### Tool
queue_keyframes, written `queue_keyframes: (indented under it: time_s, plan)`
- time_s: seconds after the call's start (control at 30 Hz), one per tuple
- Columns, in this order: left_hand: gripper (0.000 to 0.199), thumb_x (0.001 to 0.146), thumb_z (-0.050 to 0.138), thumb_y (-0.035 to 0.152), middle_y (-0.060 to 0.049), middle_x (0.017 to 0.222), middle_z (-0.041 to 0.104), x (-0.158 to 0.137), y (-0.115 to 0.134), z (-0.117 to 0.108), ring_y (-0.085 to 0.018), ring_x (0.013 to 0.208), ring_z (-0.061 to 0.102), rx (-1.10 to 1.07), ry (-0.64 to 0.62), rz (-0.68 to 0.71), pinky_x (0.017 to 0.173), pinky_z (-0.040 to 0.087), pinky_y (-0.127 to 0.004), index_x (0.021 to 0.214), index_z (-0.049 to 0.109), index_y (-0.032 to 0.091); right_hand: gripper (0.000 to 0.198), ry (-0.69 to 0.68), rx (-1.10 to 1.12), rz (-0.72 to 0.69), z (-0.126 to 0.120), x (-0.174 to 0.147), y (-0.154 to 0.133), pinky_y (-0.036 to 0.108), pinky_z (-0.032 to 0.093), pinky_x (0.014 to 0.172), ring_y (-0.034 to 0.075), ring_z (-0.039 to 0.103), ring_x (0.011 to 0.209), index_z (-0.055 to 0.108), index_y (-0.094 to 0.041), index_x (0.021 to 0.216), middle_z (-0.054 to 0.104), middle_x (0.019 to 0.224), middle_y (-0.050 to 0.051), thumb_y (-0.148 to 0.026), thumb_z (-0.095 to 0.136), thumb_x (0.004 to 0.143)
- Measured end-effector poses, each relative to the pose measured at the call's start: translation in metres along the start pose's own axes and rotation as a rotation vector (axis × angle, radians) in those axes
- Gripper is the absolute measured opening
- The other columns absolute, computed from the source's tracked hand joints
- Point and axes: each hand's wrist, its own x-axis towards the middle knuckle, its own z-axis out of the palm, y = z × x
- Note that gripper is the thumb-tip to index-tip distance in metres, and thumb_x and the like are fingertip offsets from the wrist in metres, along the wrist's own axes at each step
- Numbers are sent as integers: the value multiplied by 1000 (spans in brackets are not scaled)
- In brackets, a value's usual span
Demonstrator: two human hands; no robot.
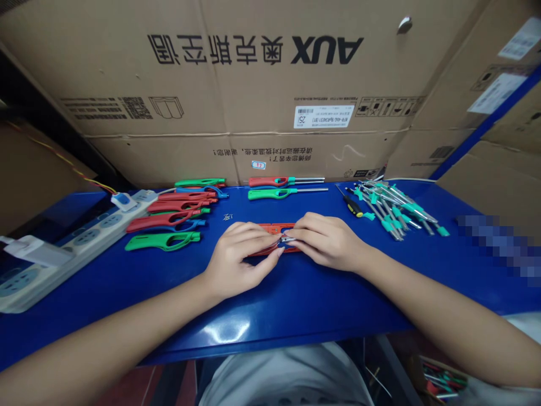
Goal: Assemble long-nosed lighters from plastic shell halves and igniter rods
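In front of me an orange-red lighter casing lies on the blue tabletop, partly covered by my hands. My left hand is closed, thumb and fingers pinching at a small silvery part over the casing. From the other side my right hand has its fingers pressed together on the same small part. Its exact kind is too small to make out. Beyond my hands lie a red lighter and a green lighter, both with long metal tubes.
Several red, green and blue lighter handles lie at left beside a white power strip. To the right are a black-yellow screwdriver and a pile of metal lighter tubes. A cardboard wall stands behind.
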Motion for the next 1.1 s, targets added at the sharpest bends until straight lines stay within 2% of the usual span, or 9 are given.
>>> queue_keyframes:
  time_s: [0.17,0.27,0.47,0.6,0.73,0.83,0.93,1.1]
  plan:
    - [9,89,72,14,0,85,79,-2,-3,1,-17,78,72,29,-3,1,78,50,-33,94,74,21,17,6,-57,-23,1,1,-5,31,53,66,20,63,81,66,-13,108,72,93,11,-19,53,98]
    - [6,89,73,17,0,84,79,-2,-4,0,-17,78,71,13,-24,-46,78,50,-33,91,76,21,17,14,-102,-39,2,2,-6,30,51,64,19,62,80,67,-12,107,72,91,10,-18,52,99]
    - [4,85,77,19,-2,81,79,-2,-10,4,-15,76,70,-225,-77,-260,73,55,-26,85,80,20,21,-29,-179,-107,4,1,-4,29,43,59,17,59,76,67,-11,103,71,86,8,-17,46,102]
    - [2,81,79,21,-3,80,79,-4,-14,8,-16,75,72,-359,-134,-453,72,58,-25,83,81,20,24,-70,-179,-126,6,2,-2,29,38,57,17,56,74,67,-11,99,69,82,7,-15,44,103]
    - [11,83,77,28,-4,87,80,-2,-13,9,-18,79,75,-383,-153,-570,77,59,-26,86,80,18,25,-156,-133,-30,3,2,2,28,39,60,17,58,80,69,-13,105,71,90,8,-21,46,103]
    - [27,81,79,33,-5,98,80,0,-11,7,-19,87,75,-343,-171,-565,84,60,-29,103,77,17,29,-187,-104,72,-2,-1,9,27,42,64,18,61,84,69,-16,114,71,97,8,-27,44,105]
    - [46,79,80,35,-4,101,79,1,-14,5,-19,88,74,-245,-238,-524,84,60,-30,121,71,19,31,-197,-95,157,-8,-5,19,28,44,67,18,64,88,69,-18,119,71,98,9,-29,44,105]
    - [36,86,71,29,-3,93,77,-1,-23,5,-16,82,72,-239,-256,-529,77,59,-27,120,70,18,27,-210,43,329,-16,-9,30,30,49,80,20,67,99,67,-18,113,72,107,8,-31,46,104]
